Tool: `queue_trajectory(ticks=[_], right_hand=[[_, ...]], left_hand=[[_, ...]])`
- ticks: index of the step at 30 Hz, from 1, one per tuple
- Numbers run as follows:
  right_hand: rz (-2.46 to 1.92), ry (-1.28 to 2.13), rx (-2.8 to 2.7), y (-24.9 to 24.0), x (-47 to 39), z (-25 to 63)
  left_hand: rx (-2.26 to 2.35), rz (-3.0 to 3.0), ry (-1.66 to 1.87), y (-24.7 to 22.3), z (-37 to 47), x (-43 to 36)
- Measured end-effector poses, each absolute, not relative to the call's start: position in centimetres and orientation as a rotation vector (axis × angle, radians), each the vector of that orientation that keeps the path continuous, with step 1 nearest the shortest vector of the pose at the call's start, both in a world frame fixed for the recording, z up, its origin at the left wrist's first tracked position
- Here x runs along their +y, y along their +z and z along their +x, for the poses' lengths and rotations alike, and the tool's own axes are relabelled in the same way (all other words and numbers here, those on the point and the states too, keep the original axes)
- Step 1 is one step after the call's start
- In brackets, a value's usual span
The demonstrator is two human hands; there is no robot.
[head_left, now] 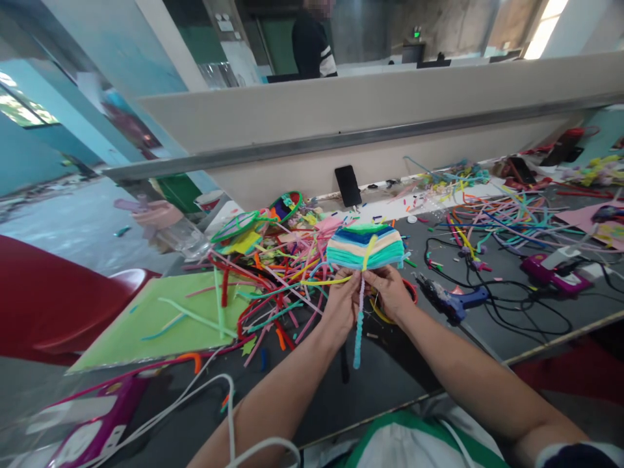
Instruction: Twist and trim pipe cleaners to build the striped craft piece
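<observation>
Both hands are raised over the middle of the table around a striped pipe-cleaner piece point(341, 250), banded in green, dark blue, cream and teal. My left hand point(344, 300) pinches its lower edge, close to a yellow pipe cleaner point(370, 250) that crosses the front and bends off to the left. Beside it, my right hand point(389, 290) is closed on the same lower edge, thumb toward the middle. Between the hands hangs a twisted stem point(359, 331), lilac above and light blue below. The fingertips behind the piece are hidden.
Loose pipe cleaners point(287, 286) lie heaped on the left, partly over a green sheet point(146, 312). A blue glue gun point(458, 299) with black cables sits at right. Further back are a phone point(348, 185) and a plastic bottle point(170, 227). A person point(312, 42) stands beyond the partition.
</observation>
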State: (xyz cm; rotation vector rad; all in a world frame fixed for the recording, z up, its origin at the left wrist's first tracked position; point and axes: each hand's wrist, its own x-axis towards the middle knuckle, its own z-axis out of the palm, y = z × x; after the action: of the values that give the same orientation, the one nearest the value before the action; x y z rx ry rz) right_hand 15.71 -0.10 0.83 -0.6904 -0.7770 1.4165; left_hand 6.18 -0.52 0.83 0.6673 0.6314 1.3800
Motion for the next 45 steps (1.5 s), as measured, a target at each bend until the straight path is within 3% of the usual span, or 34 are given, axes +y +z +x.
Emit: queue_trajectory(ticks=[26,34,41,45], right_hand=[[-0.634,1.422,-0.845,1.3,0.4,17.4],[-0.717,1.433,-0.727,0.4,1.9,18.7],[-0.758,1.635,-0.765,0.8,1.3,18.7],[-0.737,1.690,-0.797,1.1,1.2,19.2]], left_hand=[[0.721,0.858,1.399,0.5,6.1,-0.7],[1.262,1.822,1.362,0.3,3.6,-0.2],[0.657,2.764,1.274,1.3,3.7,-1.3],[0.736,2.851,1.309,1.5,2.8,-0.7]])
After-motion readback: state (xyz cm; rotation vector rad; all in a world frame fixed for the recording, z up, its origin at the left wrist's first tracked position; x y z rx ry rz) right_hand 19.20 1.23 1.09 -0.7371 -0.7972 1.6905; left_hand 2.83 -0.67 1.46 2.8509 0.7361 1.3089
